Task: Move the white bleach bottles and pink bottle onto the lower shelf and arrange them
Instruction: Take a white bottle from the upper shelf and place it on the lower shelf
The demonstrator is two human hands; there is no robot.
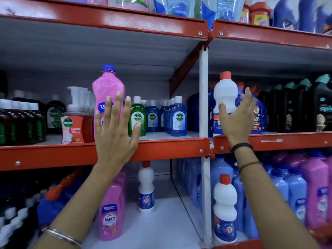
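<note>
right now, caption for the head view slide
Open left hand nears blue-capped pink bottle; open right hand nears red-capped white bleach bottle.

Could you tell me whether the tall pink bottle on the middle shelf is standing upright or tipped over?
Upright. The pink bottle stands on its base, blue cap on top, behind the open left hand.
</note>
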